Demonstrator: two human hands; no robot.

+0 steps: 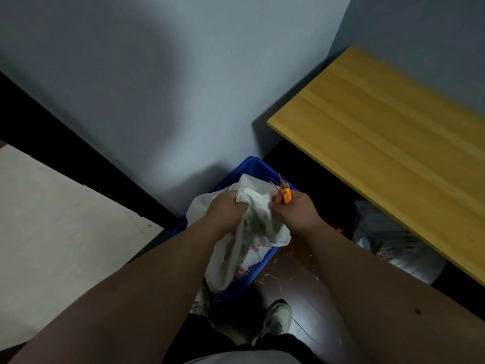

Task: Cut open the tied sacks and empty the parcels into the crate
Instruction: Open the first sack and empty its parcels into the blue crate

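A white woven sack [252,232] with red print hangs over a blue plastic crate [254,166] that stands on the floor against the wall. My left hand [227,206] is clenched on the sack's bunched top. My right hand [296,211] grips the sack's neck from the right and also holds an orange cutter [284,194], with a red tie string sticking up beside its tip. The sack covers most of the crate's inside, so any parcels there are hidden.
A yellow wooden table [388,143] stands to the right. Beneath it on the dark floor lies another tied white sack [388,240]. Small scraps litter the floor by the crate. My shoe [278,319] is near the crate's front. A pale surface [52,219] lies at the left.
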